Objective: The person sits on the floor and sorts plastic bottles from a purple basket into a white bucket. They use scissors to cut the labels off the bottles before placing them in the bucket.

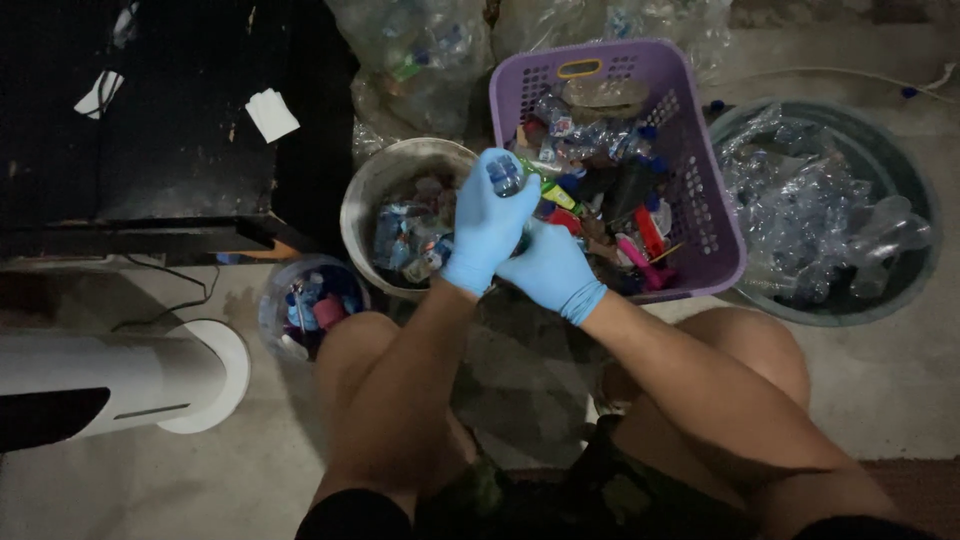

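Head-camera view looks straight down on two blue-gloved hands meeting above bare knees. Left hand is wrapped around the upper part of a clear plastic bottle, whose neck end pokes out above the fingers; right hand is clenched just below and to the right of it, touching the left hand, and seems to grip the bottle's lower end, though that end is hidden by the gloves. Directly behind the left hand, partly under it, stands a round metal bucket holding a jumble of torn labels and small bits of plastic. Beyond and to the right of both hands sits a purple plastic basket with perforated walls and a yellow-edged handle slot, filled with crushed bottles and mixed red, pink, yellow and blue scraps. Farther right of the right hand, well apart, a wide dark round tub is heaped with clear empty bottles. To the left of the left forearm, near the knee, a small clear container holds what look like bottle caps, blue and pink among them. Beyond the bucket, farther from the hands, lie clear plastic bags stuffed with more bottles. Far left of the hands are a dark cabinet and a white cylinder lying on the concrete floor.
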